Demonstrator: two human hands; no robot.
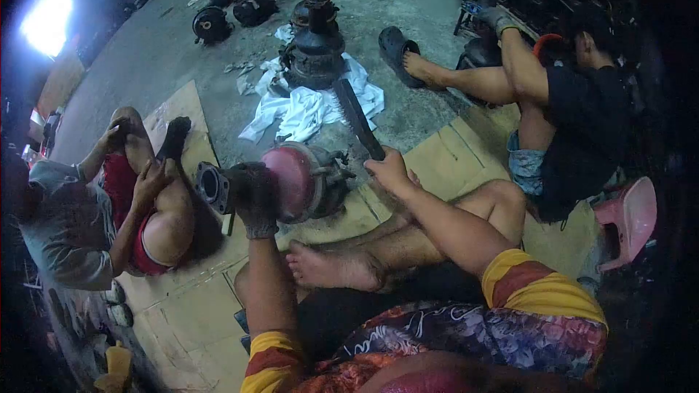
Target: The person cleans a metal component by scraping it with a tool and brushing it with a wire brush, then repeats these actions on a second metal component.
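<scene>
My left hand [256,195], in a dark glove, is closed round the neck of a flanged metal part [290,180] with a reddish dome and a grey clamped rim. The part lies on its side on the cardboard in front of my crossed legs, its open flange pointing left. My bare right hand [392,175] grips the handle of a wire brush [355,118], raised with its bristles facing left. The brush is to the right of the metal part and apart from it.
Cardboard sheets [171,324] cover the floor round me. Ahead, a dark metal housing [314,58] stands on white cloths [302,113]. More metal parts [255,4] lie farther back. One person [69,211] sits at left, another [575,116] at right, near a pink stool [632,218].
</scene>
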